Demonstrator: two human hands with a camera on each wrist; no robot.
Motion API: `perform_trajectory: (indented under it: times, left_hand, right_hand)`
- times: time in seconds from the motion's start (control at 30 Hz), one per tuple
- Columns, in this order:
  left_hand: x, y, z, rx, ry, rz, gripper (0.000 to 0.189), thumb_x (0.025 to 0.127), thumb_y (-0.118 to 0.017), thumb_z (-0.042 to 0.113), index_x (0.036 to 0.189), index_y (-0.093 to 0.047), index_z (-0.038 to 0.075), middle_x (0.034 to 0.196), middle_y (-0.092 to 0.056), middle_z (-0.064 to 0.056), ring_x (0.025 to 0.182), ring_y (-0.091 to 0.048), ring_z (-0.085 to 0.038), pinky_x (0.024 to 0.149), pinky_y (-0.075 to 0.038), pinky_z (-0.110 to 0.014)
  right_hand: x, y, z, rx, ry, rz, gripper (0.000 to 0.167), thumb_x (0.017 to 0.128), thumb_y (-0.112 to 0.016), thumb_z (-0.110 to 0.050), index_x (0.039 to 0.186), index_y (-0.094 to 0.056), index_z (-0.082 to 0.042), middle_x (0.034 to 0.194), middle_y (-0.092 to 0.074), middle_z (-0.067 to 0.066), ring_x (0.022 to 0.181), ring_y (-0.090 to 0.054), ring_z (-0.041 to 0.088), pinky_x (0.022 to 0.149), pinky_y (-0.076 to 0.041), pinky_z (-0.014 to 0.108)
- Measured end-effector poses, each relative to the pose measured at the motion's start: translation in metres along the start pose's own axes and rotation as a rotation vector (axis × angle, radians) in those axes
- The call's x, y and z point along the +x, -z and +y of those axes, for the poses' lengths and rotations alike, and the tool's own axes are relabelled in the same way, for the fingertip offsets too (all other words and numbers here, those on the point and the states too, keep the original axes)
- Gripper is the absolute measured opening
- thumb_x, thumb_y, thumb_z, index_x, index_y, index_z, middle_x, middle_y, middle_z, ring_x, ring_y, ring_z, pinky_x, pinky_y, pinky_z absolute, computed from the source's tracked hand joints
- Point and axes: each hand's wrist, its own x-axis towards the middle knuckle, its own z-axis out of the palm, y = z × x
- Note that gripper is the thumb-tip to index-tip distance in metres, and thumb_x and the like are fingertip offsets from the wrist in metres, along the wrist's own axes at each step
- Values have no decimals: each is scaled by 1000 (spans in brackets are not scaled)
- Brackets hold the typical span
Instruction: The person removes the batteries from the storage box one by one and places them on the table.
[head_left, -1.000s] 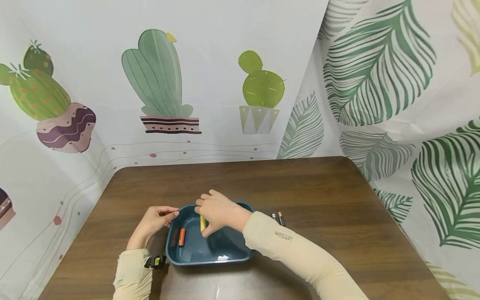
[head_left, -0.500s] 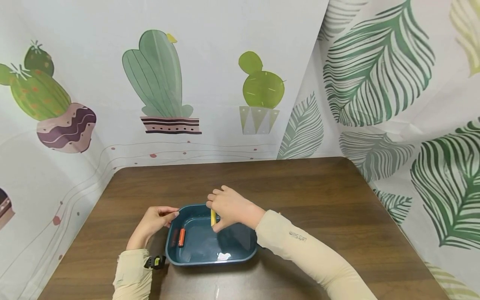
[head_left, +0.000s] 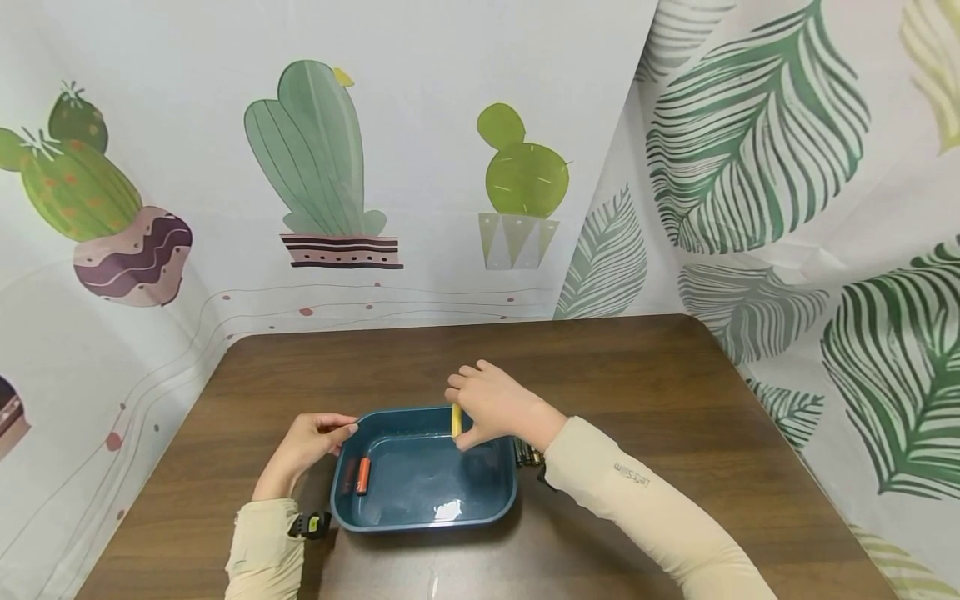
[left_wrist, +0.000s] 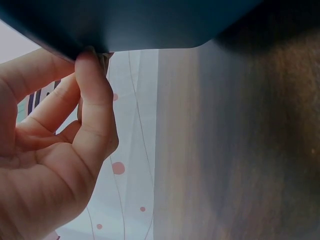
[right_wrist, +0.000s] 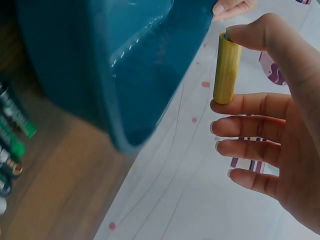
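Observation:
My right hand (head_left: 501,406) pinches a yellow battery (head_left: 456,421) end to end between thumb and forefinger, above the far right part of a dark blue tray (head_left: 420,527). In the right wrist view the other fingers extend away from the battery (right_wrist: 226,72). My left hand (head_left: 311,442) pinches the tray's rim at its far left corner; the left wrist view shows thumb and forefinger (left_wrist: 92,75) against the rim. An orange battery (head_left: 363,476) lies inside the tray near its left wall.
Several batteries (head_left: 528,452) lie on the wooden table (head_left: 645,400) just right of the tray, partly behind my right sleeve. Green ones (right_wrist: 17,115) show among them in the right wrist view. A patterned cloth (head_left: 435,167) hangs behind the table.
My right hand has moved right and away from me with the yellow battery, from over the tray's middle to its far right part. The left hand and tray stay put.

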Motion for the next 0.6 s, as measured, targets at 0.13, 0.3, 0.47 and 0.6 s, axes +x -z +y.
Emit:
perform_trajectory:
  times: [0.13, 0.3, 0.47, 0.6]
  left_hand:
    - [0, 0, 0, 3, -2, -3, 26, 90, -66, 10, 109, -68, -7, 91, -69, -12, 70, -63, -19, 64, -55, -29]
    - [0, 0, 0, -1, -1, -3, 25, 90, -66, 9, 109, -69, -7, 91, -69, -11, 69, -62, -19, 63, -55, -29]
    - [0, 0, 0, -9, 2, 4, 24, 90, -66, 9, 108, -69, -8, 92, -69, -12, 71, -62, -18, 63, -55, -29]
    - [0, 0, 1, -6, -3, 4, 24, 90, -65, 8, 107, -69, -8, 92, -69, -13, 71, -62, -18, 63, -55, -29]
  right_hand:
    - [-11, -2, 8, -6, -14, 17, 45, 76, -64, -56, 98, -68, -17, 93, -58, -4, 86, -47, 15, 72, -38, 32]
    - [-24, -2, 18, 25, -42, 30, 45, 75, -67, -55, 96, -68, -15, 93, -59, -3, 86, -48, 16, 72, -39, 33]
    - [-36, -3, 27, 41, -66, 47, 43, 73, -69, -55, 91, -66, -15, 88, -57, -3, 83, -47, 16, 71, -40, 34]
    - [-46, -4, 34, 49, -84, 60, 43, 71, -71, -53, 90, -66, -14, 89, -58, -1, 83, -48, 17, 74, -43, 37]
